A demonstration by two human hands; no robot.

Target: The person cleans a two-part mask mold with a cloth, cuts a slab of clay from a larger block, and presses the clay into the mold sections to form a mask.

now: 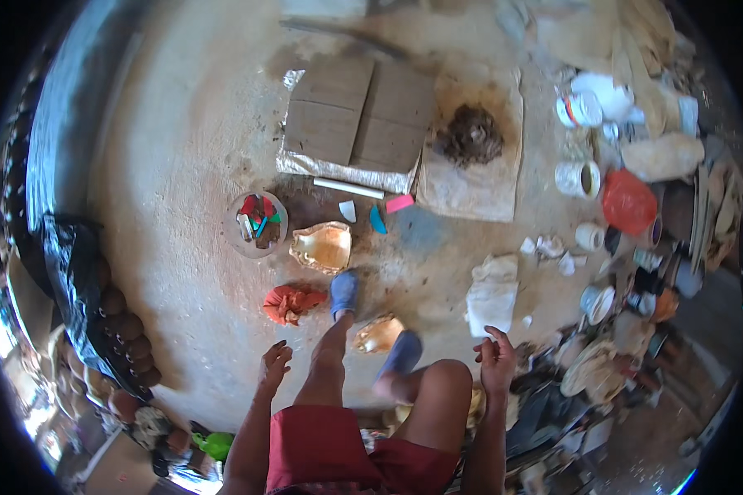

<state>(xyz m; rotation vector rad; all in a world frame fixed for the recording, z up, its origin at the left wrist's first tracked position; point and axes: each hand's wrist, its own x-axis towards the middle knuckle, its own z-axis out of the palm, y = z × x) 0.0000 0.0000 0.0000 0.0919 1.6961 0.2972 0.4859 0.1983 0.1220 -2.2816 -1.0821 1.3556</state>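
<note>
Lying on the stained floor (182, 247): crumpled red bundle (289, 305) near left hand (276, 365), pale folded cloth (493, 289) near right hand (495, 361) | both hands empty, loosely curled | flat grey-brown panel (322, 124) beyond | white tubs (580, 109) far right, black plastic (70, 268) far left

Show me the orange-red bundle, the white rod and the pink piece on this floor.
Orange-red bundle (289, 304): head view, middle of its crumpled top.
White rod (348, 188): head view, halfway along its length.
Pink piece (399, 203): head view, centre of its face.
</note>
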